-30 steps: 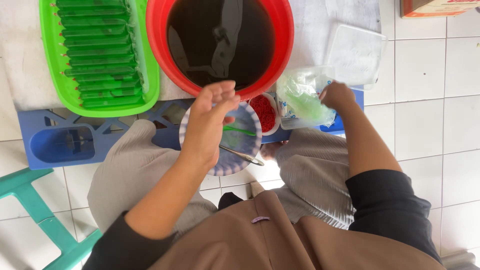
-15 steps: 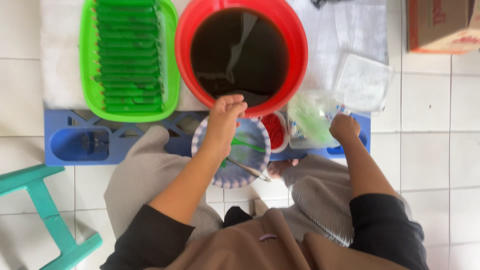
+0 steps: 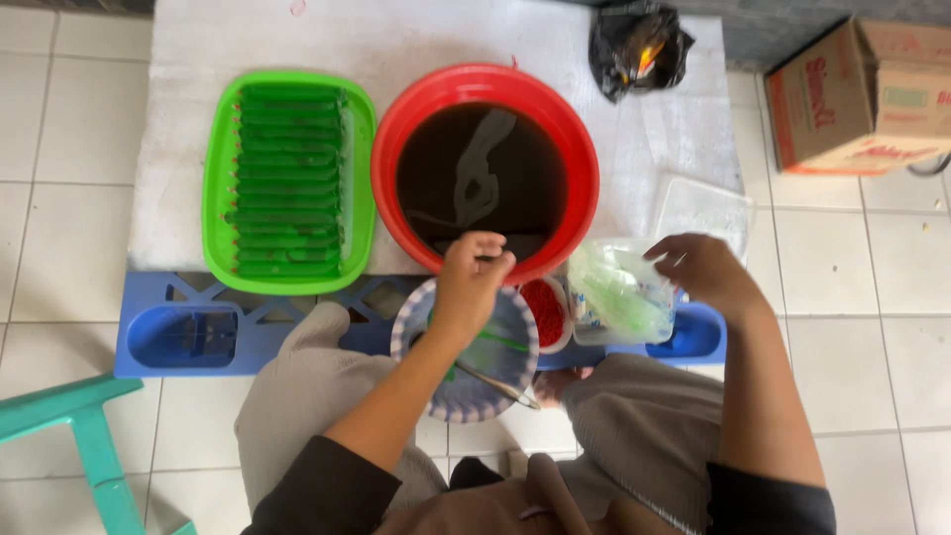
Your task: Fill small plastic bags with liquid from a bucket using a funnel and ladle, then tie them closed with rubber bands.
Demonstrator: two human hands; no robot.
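Note:
My left hand [image 3: 471,282] hovers over a blue-patterned plate [image 3: 441,391], fingers curled together at the near rim of a red basin [image 3: 580,159] of dark liquid. Whether the fingers pinch anything is not clear. A metal utensil [image 3: 495,384] and green strips lie on the plate. My right hand [image 3: 705,272] grips the top edge of a clear plastic bag [image 3: 616,292] holding green and white pieces. A small tub of red bits [image 3: 543,312] sits between plate and bag.
A green tray [image 3: 220,178] of green rolls stands left of the basin on a white board. A blue plastic rack [image 3: 183,337] lies in front of it. A black bag [image 3: 639,45], a clear lid [image 3: 705,208], a cardboard box [image 3: 862,94] and a teal stool [image 3: 74,426] are around.
My left hand has moved from above the plate forward to the basin's near rim. My right hand stays at the plastic bag. The view has tilted to show more of the far side.

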